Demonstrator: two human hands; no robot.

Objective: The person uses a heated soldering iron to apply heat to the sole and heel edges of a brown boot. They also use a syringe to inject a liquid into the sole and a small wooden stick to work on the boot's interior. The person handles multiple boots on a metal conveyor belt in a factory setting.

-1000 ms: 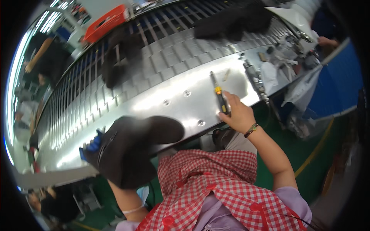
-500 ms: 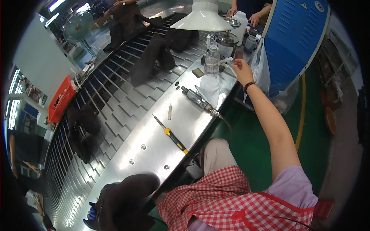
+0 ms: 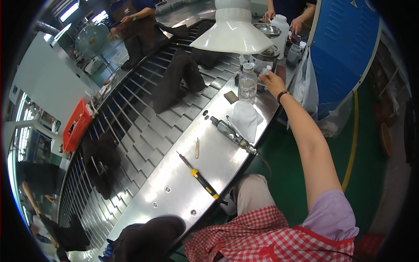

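Observation:
My right hand [image 3: 274, 83] reaches forward along the table's right side, fingers pinched on a small white-capped item [image 3: 267, 70] whose lower part my fingers cover. Just left of it stands a clear plastic bottle [image 3: 247, 87]. At the lower left, a dark boot [image 3: 150, 238] lies over the near table edge. My left hand [image 3: 107, 249] is mostly behind it; only blue-covered fingertips show, curled round the boot's far side.
A black-and-yellow screwdriver [image 3: 198, 177], a thin blade [image 3: 197, 148], an air tool with a hose [image 3: 231, 134] and a white cloth [image 3: 246, 120] lie on the metal table. Dark boots [image 3: 179, 81] rest on the slatted conveyor [image 3: 139, 126]. A white lamp shade [image 3: 231, 37] hangs above.
My right hand has turned and lifted the white-capped item up between its fingers. The view has shifted, so the table sits lower. The boot stays in my left hand.

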